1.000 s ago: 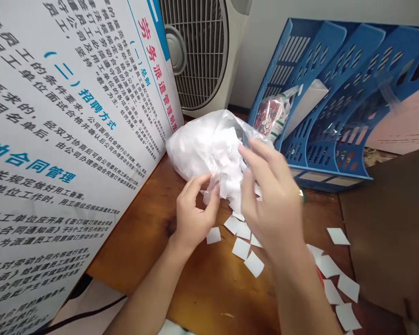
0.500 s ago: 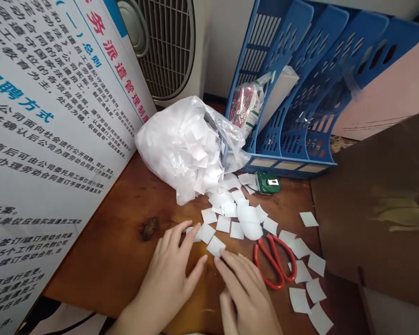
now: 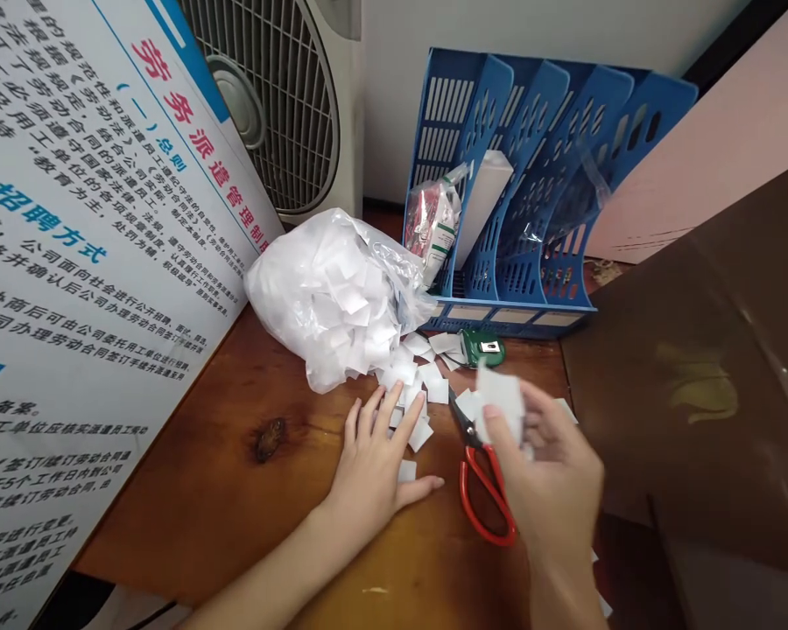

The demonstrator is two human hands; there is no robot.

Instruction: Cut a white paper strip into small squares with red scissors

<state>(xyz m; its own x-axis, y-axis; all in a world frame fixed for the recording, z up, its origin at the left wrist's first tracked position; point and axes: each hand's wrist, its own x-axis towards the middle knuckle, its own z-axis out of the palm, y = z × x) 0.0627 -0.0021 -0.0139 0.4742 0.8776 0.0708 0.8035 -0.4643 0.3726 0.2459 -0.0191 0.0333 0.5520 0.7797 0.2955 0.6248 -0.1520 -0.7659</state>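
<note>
**Paper squares: one hand pinning, one hand lifting**

Nearest the camera, on the wooden desk (image 3: 223, 490): left hand (image 3: 374, 468) lying flat, palm down, fingers (image 3: 389, 409) spread wide over a few loose paper squares (image 3: 420, 433), gripping nothing, only pressing, probably to keep the light slips from sliding. Just to its right and raised off the surface: right hand (image 3: 555, 486) closed in a narrow pinch around a small white slip (image 3: 499, 398), thumb and fingertips on its lower edge, the slip standing up and facing the camera, apparently for a look at it. Below and between the two hands: red-handled scissors (image 3: 482, 490), blades shut, pointing away toward the scattered squares, handles partly hidden by the right hand.

Farther back: more squares spilling from the mouth of a clear plastic bag (image 3: 328, 297), slumped on its side and stuffed with the same white pieces, so within easy reach of both hands. Beside the spill, a small green device (image 3: 482, 348), too small to identify. Behind that, a blue file rack (image 3: 518, 175) of several slots, one holding a packet and a white box.

Along the left: a large printed board (image 3: 92, 262) leaning over the desk. Behind the bag, a white fan (image 3: 282, 96) against a pale wall. At right, a dark brown panel (image 3: 696, 367) and a pink sheet (image 3: 715, 149) beyond. Desk surface: warm, glossy wood with a dark knot near the left hand.
</note>
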